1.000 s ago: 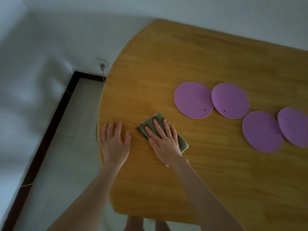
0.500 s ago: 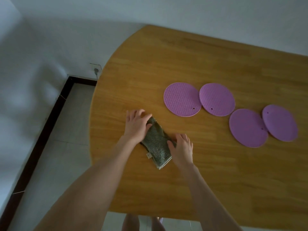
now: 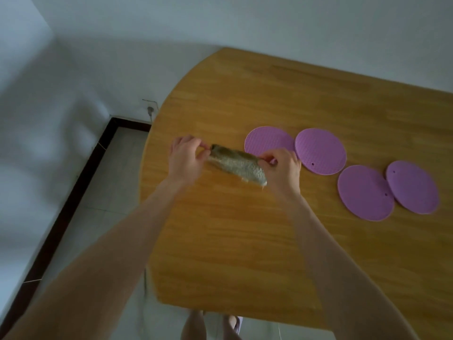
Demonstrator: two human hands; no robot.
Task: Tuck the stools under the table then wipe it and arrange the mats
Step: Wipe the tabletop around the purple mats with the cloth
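A grey-green cloth (image 3: 236,164) hangs stretched between my two hands, lifted off the wooden table (image 3: 245,229). My left hand (image 3: 185,159) pinches its left end and my right hand (image 3: 282,166) pinches its right end. Several round purple mats lie on the table to the right: one (image 3: 266,138) partly behind my right hand, a second (image 3: 321,150) overlapping it, and two more (image 3: 364,192) (image 3: 414,187) overlapping each other farther right. No stool is in view.
The table's rounded left edge faces a tiled floor (image 3: 98,204) with a dark skirting board (image 3: 68,192). A wall socket with a plug (image 3: 150,106) sits on the white wall behind the table. My feet (image 3: 210,325) show under the near table edge.
One second ago my right hand pressed the cloth flat on the table beside my left hand. Both hands then took hold of the cloth and have raised it, holding it by its ends.
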